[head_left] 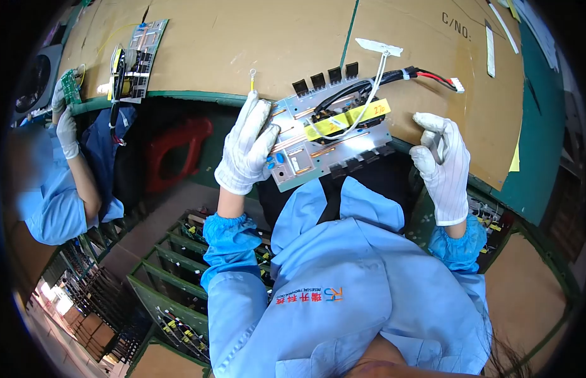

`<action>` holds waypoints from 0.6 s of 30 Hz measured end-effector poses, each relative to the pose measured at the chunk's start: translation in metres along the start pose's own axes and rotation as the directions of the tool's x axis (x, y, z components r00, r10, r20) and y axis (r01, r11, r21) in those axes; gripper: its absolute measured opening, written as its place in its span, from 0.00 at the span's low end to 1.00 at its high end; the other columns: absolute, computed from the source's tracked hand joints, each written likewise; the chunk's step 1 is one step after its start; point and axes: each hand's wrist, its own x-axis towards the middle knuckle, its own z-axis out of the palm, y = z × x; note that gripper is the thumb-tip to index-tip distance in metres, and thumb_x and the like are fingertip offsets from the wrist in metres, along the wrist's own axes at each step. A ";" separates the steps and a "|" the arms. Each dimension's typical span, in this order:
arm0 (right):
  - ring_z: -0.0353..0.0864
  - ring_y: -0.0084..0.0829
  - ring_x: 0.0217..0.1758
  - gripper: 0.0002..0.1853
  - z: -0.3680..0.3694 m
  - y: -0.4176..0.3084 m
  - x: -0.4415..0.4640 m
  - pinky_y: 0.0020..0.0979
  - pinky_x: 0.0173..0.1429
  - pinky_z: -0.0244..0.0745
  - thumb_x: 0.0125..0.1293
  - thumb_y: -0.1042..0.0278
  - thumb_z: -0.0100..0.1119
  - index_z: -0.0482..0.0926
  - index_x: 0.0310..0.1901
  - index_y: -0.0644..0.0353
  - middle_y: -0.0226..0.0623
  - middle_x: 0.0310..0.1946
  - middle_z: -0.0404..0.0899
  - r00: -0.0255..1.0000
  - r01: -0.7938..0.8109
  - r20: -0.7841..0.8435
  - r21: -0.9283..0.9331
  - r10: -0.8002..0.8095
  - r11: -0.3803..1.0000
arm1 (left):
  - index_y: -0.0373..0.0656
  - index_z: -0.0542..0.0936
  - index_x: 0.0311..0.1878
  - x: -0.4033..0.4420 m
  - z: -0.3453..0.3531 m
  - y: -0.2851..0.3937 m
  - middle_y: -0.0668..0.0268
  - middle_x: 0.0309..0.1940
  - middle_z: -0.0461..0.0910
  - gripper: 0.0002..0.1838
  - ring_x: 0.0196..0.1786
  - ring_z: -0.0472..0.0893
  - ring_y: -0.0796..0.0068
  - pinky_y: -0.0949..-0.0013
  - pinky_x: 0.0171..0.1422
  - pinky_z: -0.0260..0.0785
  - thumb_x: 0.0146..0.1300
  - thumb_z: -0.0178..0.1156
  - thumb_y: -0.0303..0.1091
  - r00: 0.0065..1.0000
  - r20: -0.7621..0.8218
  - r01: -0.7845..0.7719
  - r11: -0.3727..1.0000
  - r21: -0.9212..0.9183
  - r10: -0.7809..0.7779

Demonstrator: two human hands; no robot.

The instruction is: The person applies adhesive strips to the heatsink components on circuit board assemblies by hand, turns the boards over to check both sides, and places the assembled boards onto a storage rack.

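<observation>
My left hand (246, 148), in a white glove, is closed on the left edge of a circuit board (296, 157), thumb on its face. The board lies tilted over the table's front edge. It carries black heat sinks (317, 81), copper-coloured strips and a wound part under yellow labels (348, 120). A black cable bundle (394, 77) runs from it to a white connector (457, 85). A yellow-sleeved ring terminal (252, 80) shows just above my left fingertips. My right hand (443, 167), also gloved, is right of the board, its fingers curled around a small greyish piece that I cannot make out.
A cardboard-covered table (242, 38) with a green edge spans the front. A white tag (379, 47) lies behind the board. At left, a co-worker's gloved hand (67, 132) is near another board (145, 57). Below are a red stool (179, 157) and a green rack (173, 268).
</observation>
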 end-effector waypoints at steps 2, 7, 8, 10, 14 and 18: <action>0.83 0.28 0.35 0.17 -0.001 -0.003 -0.009 0.28 0.40 0.77 0.59 0.67 0.73 0.80 0.48 0.61 0.40 0.39 0.83 0.998 -0.047 0.028 -0.008 0.048 0.999 | 0.39 0.76 0.53 0.000 0.000 0.007 0.38 0.60 0.73 0.23 0.63 0.74 0.28 0.47 0.58 0.78 0.54 0.66 0.34 1.000 -0.024 -0.012 0.998 -0.061 0.011; 0.80 0.35 0.23 0.06 0.002 -0.026 -0.033 0.34 0.28 0.73 0.62 0.75 0.64 0.84 0.41 0.62 0.38 0.24 0.81 0.943 0.307 0.185 -0.161 -0.277 0.938 | 0.38 0.69 0.60 -0.005 0.004 0.013 0.38 0.60 0.71 0.28 0.63 0.73 0.27 0.43 0.60 0.77 0.55 0.61 0.30 0.999 -0.053 -0.016 0.991 -0.131 0.009; 0.78 0.35 0.22 0.09 0.003 -0.032 -0.035 0.36 0.27 0.71 0.62 0.71 0.64 0.85 0.44 0.60 0.36 0.22 0.79 0.874 0.414 0.363 -0.205 -0.324 0.887 | 0.38 0.69 0.60 -0.006 0.005 0.013 0.38 0.60 0.71 0.28 0.63 0.73 0.27 0.43 0.60 0.77 0.55 0.61 0.30 0.998 -0.059 -0.012 0.991 -0.131 0.004; 0.75 0.32 0.21 0.20 0.025 -0.031 -0.048 0.36 0.25 0.66 0.63 0.61 0.65 0.82 0.55 0.57 0.31 0.21 0.74 0.826 0.474 0.382 -0.070 -0.415 0.878 | 0.38 0.69 0.60 -0.006 0.007 0.013 0.38 0.60 0.71 0.28 0.63 0.73 0.27 0.44 0.60 0.77 0.55 0.62 0.30 0.995 -0.100 -0.035 0.985 -0.167 0.018; 0.73 0.25 0.21 0.30 0.064 -0.042 -0.056 0.29 0.25 0.66 0.65 0.57 0.64 0.74 0.66 0.62 0.27 0.23 0.71 0.846 0.492 0.406 -0.342 -0.346 0.801 | 0.39 0.70 0.61 -0.006 0.008 0.017 0.42 0.62 0.72 0.32 0.64 0.74 0.30 0.47 0.61 0.77 0.50 0.67 0.27 0.989 -0.145 -0.031 0.981 -0.190 0.003; 0.71 0.25 0.19 0.32 0.064 -0.040 -0.066 0.29 0.24 0.66 0.66 0.56 0.62 0.71 0.68 0.64 0.27 0.20 0.69 0.718 0.653 0.478 -0.213 -0.506 0.726 | 0.43 0.67 0.65 -0.006 0.003 0.025 0.44 0.64 0.71 0.33 0.66 0.72 0.29 0.43 0.66 0.73 0.54 0.65 0.25 0.994 -0.104 0.017 0.979 -0.202 -0.039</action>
